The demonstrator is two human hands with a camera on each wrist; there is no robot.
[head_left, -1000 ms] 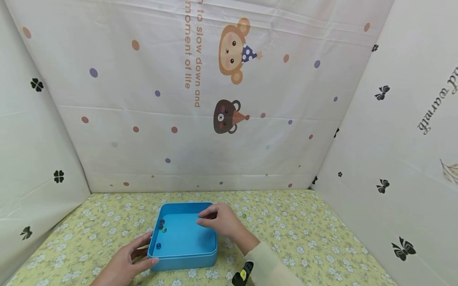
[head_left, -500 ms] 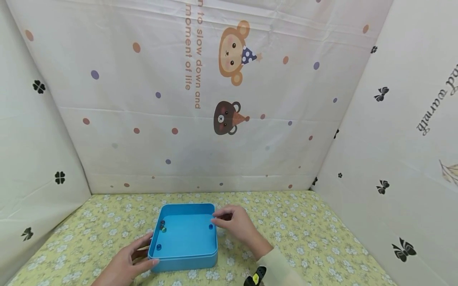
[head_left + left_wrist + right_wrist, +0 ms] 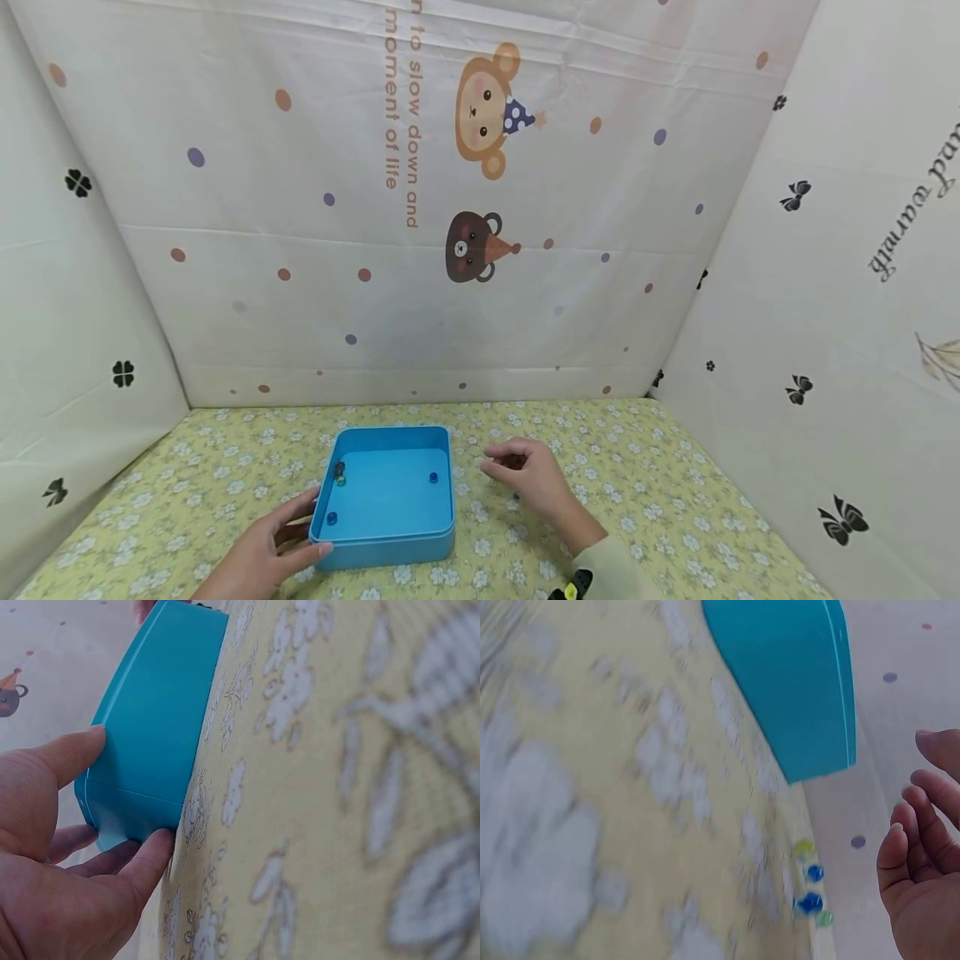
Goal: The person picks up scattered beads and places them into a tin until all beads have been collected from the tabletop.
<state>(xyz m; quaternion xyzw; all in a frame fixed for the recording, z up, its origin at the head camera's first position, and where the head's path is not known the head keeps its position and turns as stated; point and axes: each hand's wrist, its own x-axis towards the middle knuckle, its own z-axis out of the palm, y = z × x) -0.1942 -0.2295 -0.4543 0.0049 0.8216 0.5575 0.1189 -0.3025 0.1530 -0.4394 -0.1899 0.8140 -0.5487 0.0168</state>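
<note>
Left hand grips the square blue plastic box at its near left corner; right hand, fingers loosely bent and holding nothing, hovers over the yellow floral cloth beside it. Small round glassy marbles, some blue, lie inside the box; loose marbles, too blurred to count surely, sit on the cloth. A light pinch and a steady box should curb rolling.

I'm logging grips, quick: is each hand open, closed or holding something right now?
Left hand: holding the blue, square plastic box by its near-left corner.
Right hand: open, nothing visible in it.
</note>
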